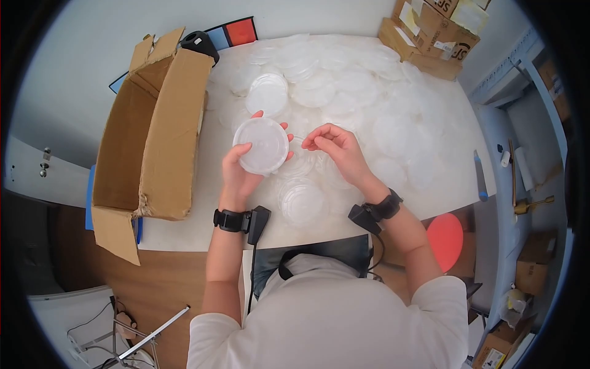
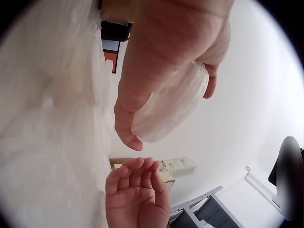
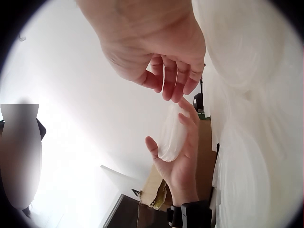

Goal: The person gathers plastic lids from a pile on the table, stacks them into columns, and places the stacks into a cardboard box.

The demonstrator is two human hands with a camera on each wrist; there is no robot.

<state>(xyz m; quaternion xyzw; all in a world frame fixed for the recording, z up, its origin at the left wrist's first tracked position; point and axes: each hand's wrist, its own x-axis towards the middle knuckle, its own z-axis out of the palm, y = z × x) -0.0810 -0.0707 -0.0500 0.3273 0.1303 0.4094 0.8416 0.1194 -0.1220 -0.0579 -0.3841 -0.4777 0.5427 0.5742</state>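
Observation:
My left hand [image 1: 236,172] holds a small stack of round translucent plastic lids [image 1: 263,146], its thumb over the near edge and its fingers round the far side. From the side, in the right wrist view, the lids [image 3: 173,133] stand tilted between thumb and fingers. My right hand [image 1: 341,154] hovers just to the right of the stack, fingers loosely bent, with nothing visible in them. In the left wrist view that right hand [image 2: 137,199] shows its palm. Under both hands many more loose lids [image 1: 301,202] lie on the white table.
An open cardboard box [image 1: 175,135] stands at the left of the table [image 1: 227,237]. Cardboard cartons [image 1: 430,37] are stacked at the far right corner. A blue-handled tool [image 1: 480,175] lies by the right edge. A red round seat [image 1: 445,243] is below that edge.

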